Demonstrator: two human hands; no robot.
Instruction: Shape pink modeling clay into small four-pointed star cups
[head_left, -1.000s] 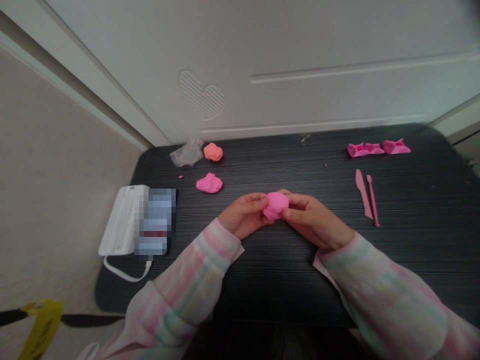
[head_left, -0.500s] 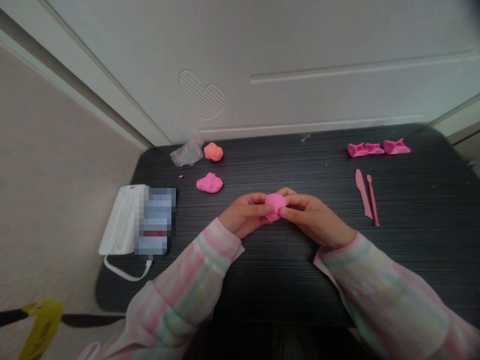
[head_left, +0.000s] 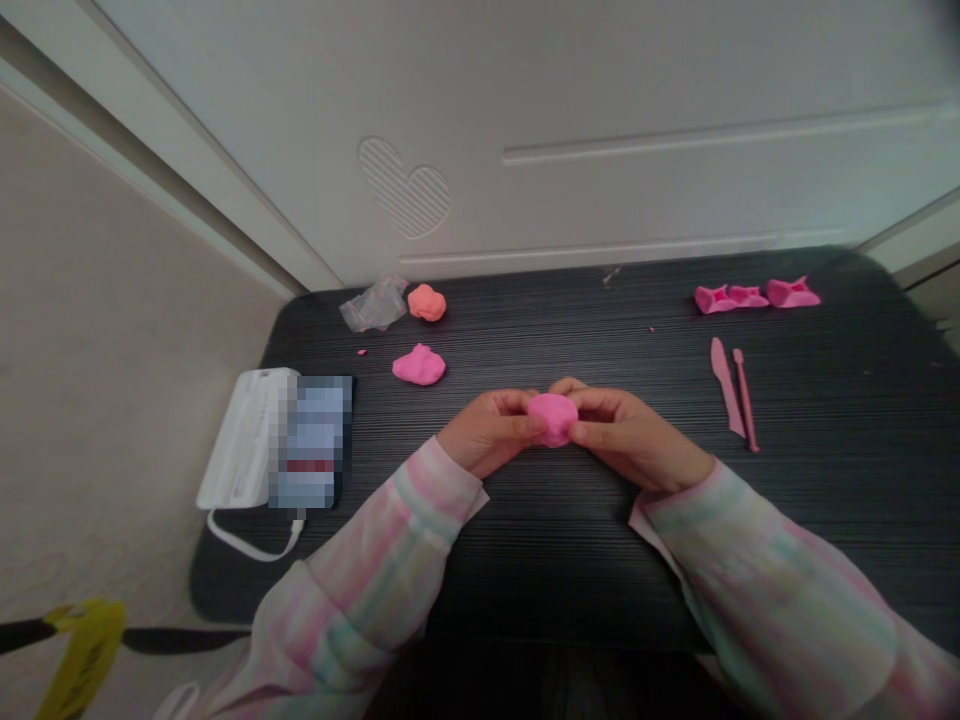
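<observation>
A small flattened lump of pink modelling clay (head_left: 553, 418) is held above the middle of the dark table (head_left: 540, 550). My left hand (head_left: 495, 428) pinches its left edge between thumb and fingers. From the other side, my right hand (head_left: 630, 432) grips the right edge with thumb and forefinger. The fingers behind the clay are partly hidden. Another pink clay lump (head_left: 419, 366) lies to the left of my left hand, with an orange clay lump (head_left: 427, 303) just beyond it.
A clear plastic wrapper (head_left: 375, 305) lies beside the orange lump. At left are a white power bank (head_left: 244, 440) and a phone (head_left: 319, 440) with a cable. On the right lie a pink plastic knife (head_left: 724, 385), a thin pink tool (head_left: 746, 400) and folded pink pieces (head_left: 793, 293). A white panel (head_left: 637, 200) stands behind.
The clay between my hands has become wider and shows more of its face. My right thumb has shifted slightly right and down along its edge. Everything on the table stays put.
</observation>
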